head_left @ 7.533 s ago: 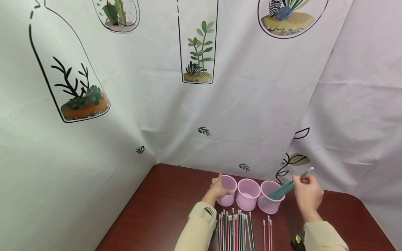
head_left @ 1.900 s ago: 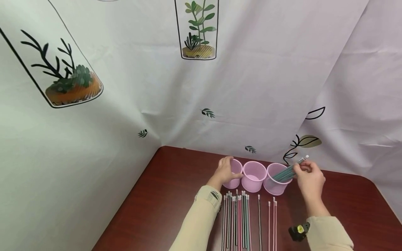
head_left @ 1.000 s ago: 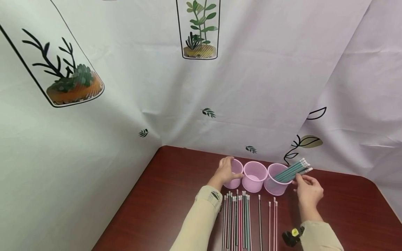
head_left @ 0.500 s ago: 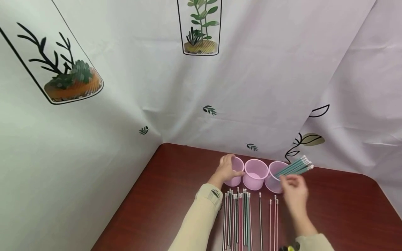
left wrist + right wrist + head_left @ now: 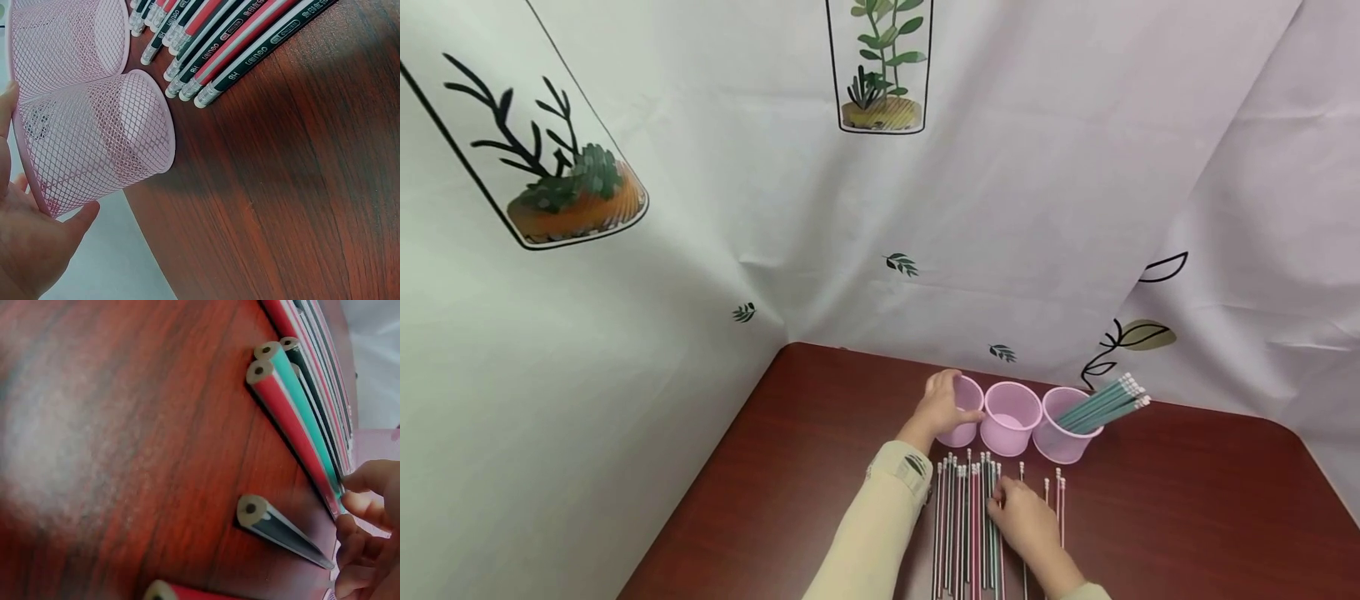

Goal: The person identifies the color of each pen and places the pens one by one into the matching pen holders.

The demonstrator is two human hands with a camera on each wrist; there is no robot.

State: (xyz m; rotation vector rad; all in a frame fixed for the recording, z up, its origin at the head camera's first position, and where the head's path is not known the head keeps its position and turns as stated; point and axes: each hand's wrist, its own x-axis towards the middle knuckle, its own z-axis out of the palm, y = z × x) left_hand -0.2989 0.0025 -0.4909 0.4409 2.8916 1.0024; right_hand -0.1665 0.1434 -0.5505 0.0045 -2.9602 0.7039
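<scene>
Three pink mesh pencil cups stand in a row. My left hand [image 5: 938, 406] grips the left pencil cup [image 5: 94, 144] by its rim and side, with the thumb on the mesh. Green pencils [image 5: 1097, 410], several of them, lean in the right pencil cup [image 5: 1060, 450], eraser ends up. In front of the cups lie black, red and green pencils [image 5: 964, 533] side by side. Over their right edge, my right hand [image 5: 1028, 518] has its thumb and finger at the eraser end of a green pencil [image 5: 300, 400], beside a red pencil [image 5: 290, 425].
The middle pencil cup [image 5: 1010, 425] touches its neighbours. A single black pencil [image 5: 275, 528] lies apart, under my right hand in the head view. Further right are several red pencils [image 5: 1060, 500]. A printed cloth [image 5: 1037, 208] hangs behind the brown table [image 5: 1187, 492].
My right hand has let go of the green pencils in the right cup and moved left and toward me to the pencils on the table. The left hand stays on its cup.
</scene>
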